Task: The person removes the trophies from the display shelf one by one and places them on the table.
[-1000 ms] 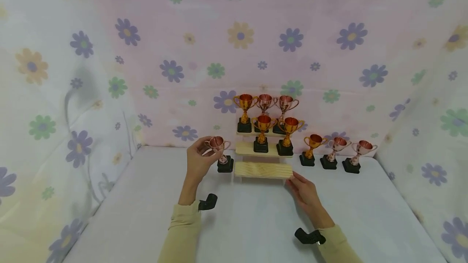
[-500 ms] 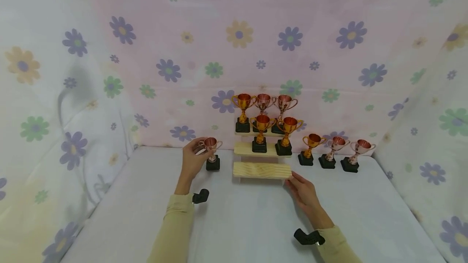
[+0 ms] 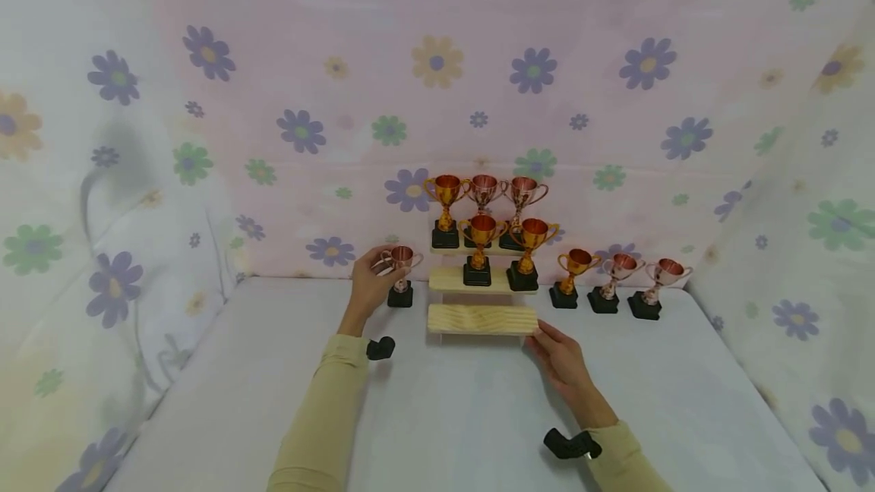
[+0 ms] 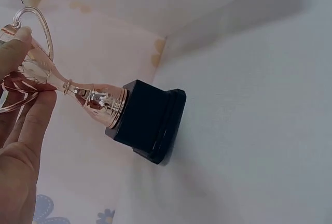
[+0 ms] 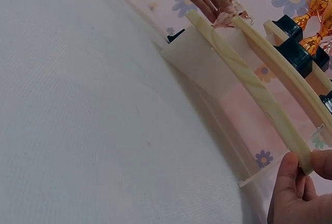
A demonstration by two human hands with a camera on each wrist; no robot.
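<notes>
Your left hand (image 3: 370, 288) pinches the pink cup (image 4: 105, 105) by its bowl near the desk's (image 3: 437, 416) back edge; right hand (image 3: 563, 361) pinches bottom shelf's (image 3: 482, 319) right end. Tugging that could topple shelved cups (image 3: 481, 229).

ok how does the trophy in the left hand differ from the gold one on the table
The held trophy is pinkish copper; the gold trophy is yellow-gold. The left hand grips the held trophy, while no hand touches the gold trophy. The held trophy is left of the stand, the gold trophy right of it. Both have two handles and a dark base.
</notes>
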